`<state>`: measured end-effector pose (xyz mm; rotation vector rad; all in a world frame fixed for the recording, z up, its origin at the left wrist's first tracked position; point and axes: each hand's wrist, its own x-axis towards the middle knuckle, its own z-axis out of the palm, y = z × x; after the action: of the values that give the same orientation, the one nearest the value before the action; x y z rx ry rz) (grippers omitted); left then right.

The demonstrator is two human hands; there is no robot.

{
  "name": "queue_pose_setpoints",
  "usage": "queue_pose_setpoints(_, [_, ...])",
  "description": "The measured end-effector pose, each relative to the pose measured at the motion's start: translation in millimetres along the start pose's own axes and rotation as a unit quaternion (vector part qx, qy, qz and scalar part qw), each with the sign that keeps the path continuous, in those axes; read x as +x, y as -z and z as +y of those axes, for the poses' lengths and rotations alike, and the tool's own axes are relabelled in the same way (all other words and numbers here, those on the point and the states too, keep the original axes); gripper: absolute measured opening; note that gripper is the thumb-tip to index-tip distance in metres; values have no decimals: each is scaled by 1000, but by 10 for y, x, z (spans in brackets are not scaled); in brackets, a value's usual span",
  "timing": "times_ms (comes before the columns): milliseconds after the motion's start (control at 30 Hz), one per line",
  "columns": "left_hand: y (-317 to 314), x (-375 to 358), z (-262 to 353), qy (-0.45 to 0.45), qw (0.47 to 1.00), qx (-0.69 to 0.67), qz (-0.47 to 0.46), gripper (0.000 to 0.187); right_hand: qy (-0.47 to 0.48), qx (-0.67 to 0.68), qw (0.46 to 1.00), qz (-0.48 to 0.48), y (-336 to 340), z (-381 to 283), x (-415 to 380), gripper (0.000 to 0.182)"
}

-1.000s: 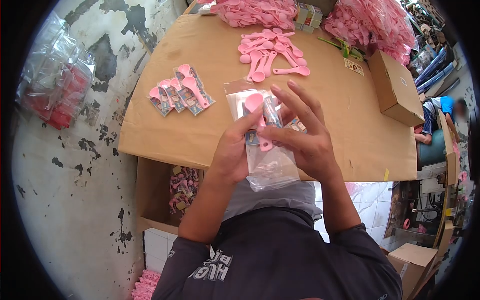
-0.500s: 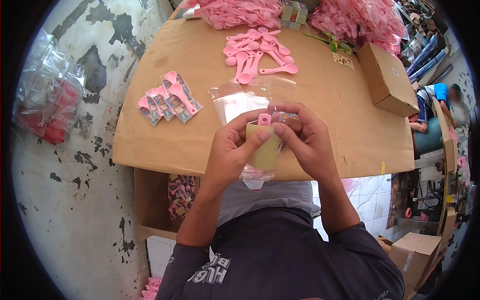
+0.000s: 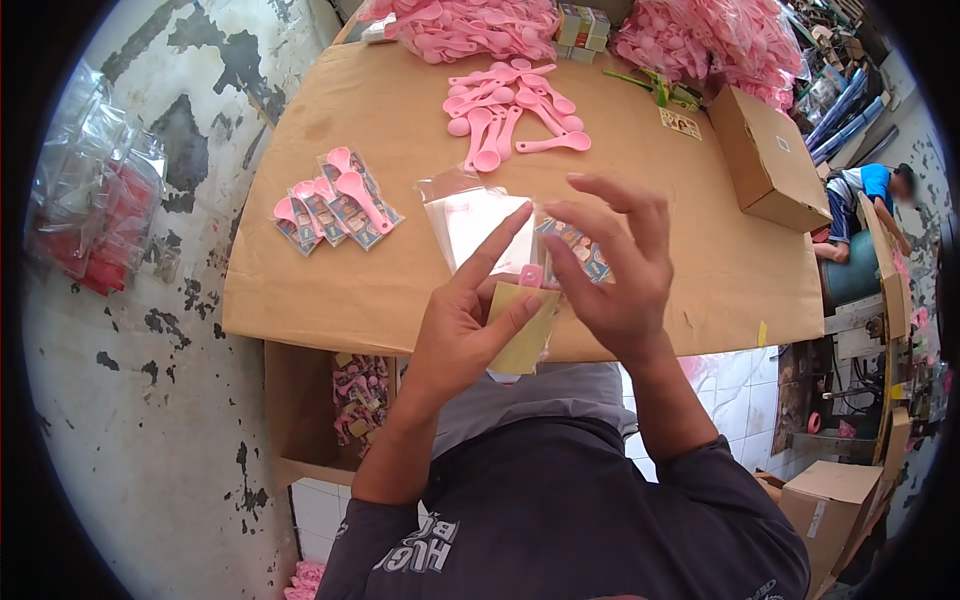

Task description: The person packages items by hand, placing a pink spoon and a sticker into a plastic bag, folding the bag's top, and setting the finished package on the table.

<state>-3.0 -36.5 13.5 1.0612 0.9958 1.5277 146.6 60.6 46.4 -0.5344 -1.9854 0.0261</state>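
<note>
My left hand (image 3: 450, 330) pinches a clear packet with a pale yellow card (image 3: 520, 345) between thumb and fingers, near the table's front edge. The holed end of a pink spoon (image 3: 531, 274) sticks up above the card; its rest is hidden. To the right, my right hand (image 3: 632, 265) is raised with fingers spread and holds nothing. Blue printed cards (image 3: 592, 262) lie partly behind it. Just beyond my left hand is a stack of clear plastic bags (image 3: 455, 232). Several packed spoons with printed cards (image 3: 358, 215) lie to the left.
Loose pink spoons (image 3: 500, 100) are heaped mid-table. Bulging bags of spoons (image 3: 480, 30), card stacks (image 3: 582, 28) and a cardboard box (image 3: 770, 160) stand farther back. Below the edge, an open carton (image 3: 300, 400) contains packets. Another person (image 3: 865, 190) sits at far right.
My right hand has let go of the packet and opened, moving slightly up and right. My left hand keeps the packet, now a little lower, with its index finger stretched out.
</note>
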Motion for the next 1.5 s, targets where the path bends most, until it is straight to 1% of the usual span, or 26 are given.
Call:
queue_pose_setpoints(67, [70,-5,-26,-14,995,85,-51,69,-6,-16,1000,8,-45,-15,-22,29])
queue_pose_setpoints(100, [66,-7,-19,-15,995,86,-51,69,-1,-32,999,15,-51,-9,-28,28])
queue_pose_setpoints(233, [31,-40,63,10,982,179,-54,74,7,-57,998,35,-90,13,-73,25])
queue_pose_setpoints(367, [-53,-54,166,12,962,267,-57,74,-11,-56,998,23,-34,8,-68,23])
queue_pose_setpoints(467, [-92,-47,192,16,958,276,-76,76,-17,-37,999,26,2,74,-41,22])
queue_pose_setpoints(500, [-94,-54,154,14,958,276,-77,76,-65,15,996,55,20,102,-33,22])
queue_pose_setpoints(533, [-88,-64,82,18,970,233,-68,75,-113,67,988,84,40,135,-23,22])
queue_pose_setpoints(567, [-89,-66,35,23,980,190,-58,74,-151,91,978,115,72,192,-4,15])
queue_pose_setpoints(600, [-105,-59,18,22,980,190,-58,74,-150,91,978,115,104,238,31,15])
queue_pose_setpoints(633, [-124,-50,5,23,994,103,-39,66,-226,265,920,181,136,274,74,11])
queue_pose_setpoints(667, [-129,-46,0,24,999,16,-20,59,-292,427,822,238,172,306,87,7])
queue_pose_setpoints(700, [-109,-42,15,24,999,15,-19,59,-292,428,822,237,206,379,12,7])
queue_pose_setpoints(767, [-54,-10,54,59,998,-22,-2,39,-285,522,783,184,244,547,-212,2])
queue_pose_setpoints(800, [-58,2,50,58,998,-23,-1,39,-284,522,783,183,263,539,-272,2])
queue_pose_setpoints(867, [-85,27,28,1,999,-36,31,27,-311,592,744,12,301,472,-390,6])
queue_pose_setpoints(900, [-83,41,9,1,999,-37,32,27,-312,592,743,11,298,319,-322,6])
queue_pose_setpoints(967, [-66,68,-42,-46,998,-28,45,28,-397,465,788,-76,241,-13,-161,10])
queue_pose_setpoints(1000, [-51,69,-59,-45,998,-28,45,28,-397,465,787,-75,179,-30,-176,10])
queue_pose_setpoints(1067, [-12,68,-69,-46,998,-22,35,27,-364,429,816,-135,70,-14,-237,16])
queue_pose_setpoints(1100, [1,72,-57,-46,998,-21,35,27,-379,449,798,-129,70,-1,-247,18])
queue_pose_setpoints(1200, [52,71,-12,-64,997,-4,47,28,-390,455,788,-141,86,32,-214,16])
queue_pose_setpoints(1267, [95,61,11,-32,998,-3,45,27,-400,457,780,-149,105,25,-186,16])
queue_pose_setpoints(1300, [108,59,17,-32,998,-3,45,27,-410,458,773,-155,110,26,-181,15])
queue_pose_setpoints(1367, [114,65,24,-33,998,41,46,28,-404,457,779,-149,90,48,-199,15])
queue_pose_setpoints(1400, [105,68,23,-32,998,41,45,28,-396,455,785,-142,85,58,-206,15])
queue_pose_setpoints(1500, [78,73,28,-38,997,49,54,28,-391,471,781,-124,99,71,-209,15])
